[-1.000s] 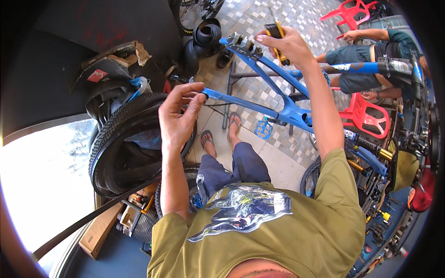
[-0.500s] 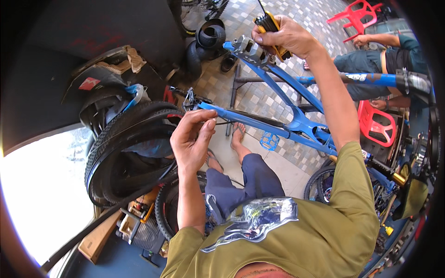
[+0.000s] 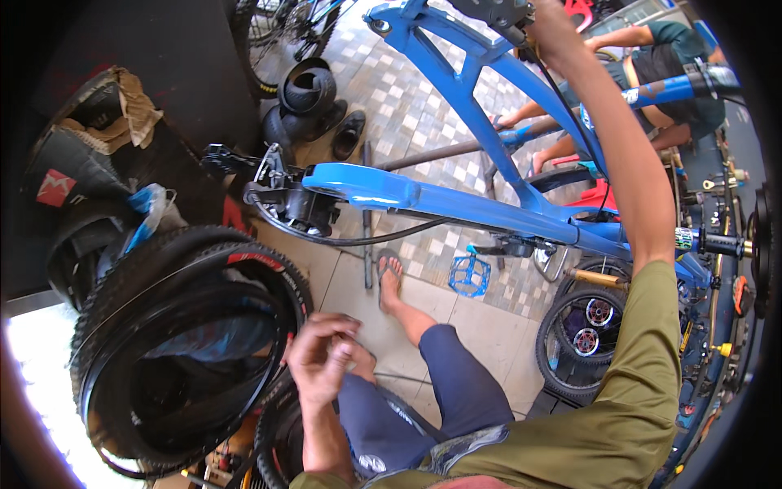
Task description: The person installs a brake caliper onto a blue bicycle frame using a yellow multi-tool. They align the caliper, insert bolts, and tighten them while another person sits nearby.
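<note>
A blue bicycle frame (image 3: 489, 212) is held across the view, with a black rear derailleur (image 3: 285, 191) and a looping black cable at its left end. My right hand (image 3: 552, 34) is at the top edge, beside a dark metal part (image 3: 493, 12) on the frame's upper arm. Its fingers are cut off or hidden, and no tool shows there. Below the frame, near the stacked tyres, my left hand (image 3: 322, 359) hangs in the air. Thumb and fingers are curled together in a pinch; whatever sits between them is too small to make out.
Bicycle tyres (image 3: 187, 342) are stacked on the left. Rolled tyres (image 3: 308, 88) and a black shoe (image 3: 349, 134) lie on the tiled floor. A blue pedal (image 3: 470, 275) hangs below the frame. Another person (image 3: 664, 69) sits at upper right, and wheels (image 3: 582, 326) stand at lower right.
The view has shifted, and the frame appears larger and closer. My left hand is lower, away from the frame's end. The yellow-black multi-tool in my right hand is now out of sight.
</note>
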`<act>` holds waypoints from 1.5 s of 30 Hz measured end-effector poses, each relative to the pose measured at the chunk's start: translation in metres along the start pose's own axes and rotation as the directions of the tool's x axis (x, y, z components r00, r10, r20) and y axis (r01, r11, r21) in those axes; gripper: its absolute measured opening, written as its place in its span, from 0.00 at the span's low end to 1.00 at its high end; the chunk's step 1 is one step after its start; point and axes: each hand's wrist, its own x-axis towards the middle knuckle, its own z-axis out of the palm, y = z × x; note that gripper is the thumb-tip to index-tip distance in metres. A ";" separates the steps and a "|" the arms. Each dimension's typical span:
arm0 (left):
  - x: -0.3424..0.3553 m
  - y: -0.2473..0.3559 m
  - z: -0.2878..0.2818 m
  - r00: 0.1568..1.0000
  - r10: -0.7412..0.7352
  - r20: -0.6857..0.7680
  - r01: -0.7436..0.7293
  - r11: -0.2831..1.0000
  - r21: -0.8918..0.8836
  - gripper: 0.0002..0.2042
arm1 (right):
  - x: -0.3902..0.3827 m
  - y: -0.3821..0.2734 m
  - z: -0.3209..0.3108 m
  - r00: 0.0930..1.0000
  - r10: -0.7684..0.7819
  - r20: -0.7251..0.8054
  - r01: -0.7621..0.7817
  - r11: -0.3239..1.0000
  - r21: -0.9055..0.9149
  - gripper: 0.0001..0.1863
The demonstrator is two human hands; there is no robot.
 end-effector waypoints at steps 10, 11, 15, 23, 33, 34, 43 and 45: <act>-0.093 -0.148 0.037 0.760 -0.466 0.454 0.429 0.883 0.189 0.13 | -0.055 -0.019 0.028 0.979 -0.084 0.183 0.172 0.821 -0.545 0.17; -0.095 -0.152 0.039 0.750 -0.467 0.468 0.435 0.882 0.181 0.13 | -0.057 -0.022 0.025 0.981 -0.074 0.177 0.162 0.816 -0.554 0.17; -0.100 -0.179 0.037 0.786 -0.432 0.442 0.394 0.901 0.180 0.14 | -0.052 -0.024 0.039 0.975 -0.078 0.208 0.178 0.832 -0.525 0.17; -0.074 -0.189 0.020 0.774 -0.446 0.449 0.394 0.895 0.210 0.14 | -0.061 -0.029 0.030 0.983 -0.066 0.174 0.151 0.831 -0.535 0.17; -0.056 -0.191 0.023 0.769 -0.406 0.494 0.336 0.914 0.227 0.14 | -0.071 -0.029 0.028 0.989 -0.057 0.136 0.123 0.831 -0.543 0.17; -0.054 -0.187 0.024 0.772 -0.418 0.479 0.342 0.908 0.241 0.14 | -0.068 -0.026 0.030 0.987 -0.061 0.147 0.131 0.839 -0.528 0.17; -0.048 -0.167 0.037 0.759 -0.401 0.513 0.314 0.916 0.251 0.16 | -0.052 -0.027 0.020 0.989 -0.032 0.148 0.102 0.861 -0.497 0.15; -0.045 -0.150 0.044 0.779 -0.397 0.485 0.297 0.915 0.271 0.16 | -0.039 -0.011 0.026 0.983 0.010 0.182 0.077 0.882 -0.465 0.15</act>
